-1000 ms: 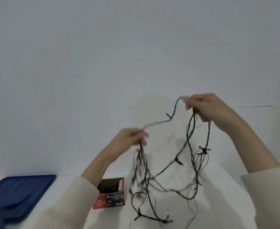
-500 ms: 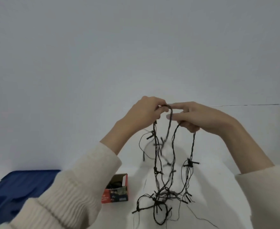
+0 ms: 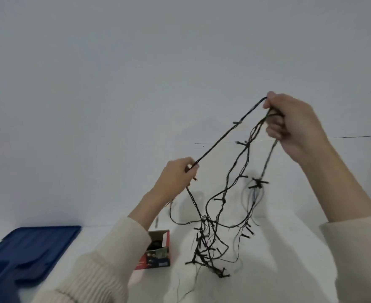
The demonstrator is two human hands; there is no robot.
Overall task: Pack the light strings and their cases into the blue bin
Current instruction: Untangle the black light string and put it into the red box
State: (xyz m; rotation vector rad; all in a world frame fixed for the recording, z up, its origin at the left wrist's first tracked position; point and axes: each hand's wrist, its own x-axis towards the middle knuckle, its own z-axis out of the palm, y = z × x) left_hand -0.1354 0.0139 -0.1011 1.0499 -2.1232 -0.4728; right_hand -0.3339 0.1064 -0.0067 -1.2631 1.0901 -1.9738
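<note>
The fingers [image 3: 275, 127] of the right hand [image 3: 294, 127] curl round gathered loops of the light string [image 3: 223, 199]. The left hand [image 3: 175, 174] pinches one strand, taut between them. The rest dangles limp, above and right of the open case [image 3: 158, 251]. Light, floppy and snag-prone, it looks best held by bundled loops. The blue bin [image 3: 31, 246] lies left of the case.

Loose cream sleeves [image 3: 105, 263] of ribbed knit

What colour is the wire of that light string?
The light string is black, clearest in the head view.
</note>
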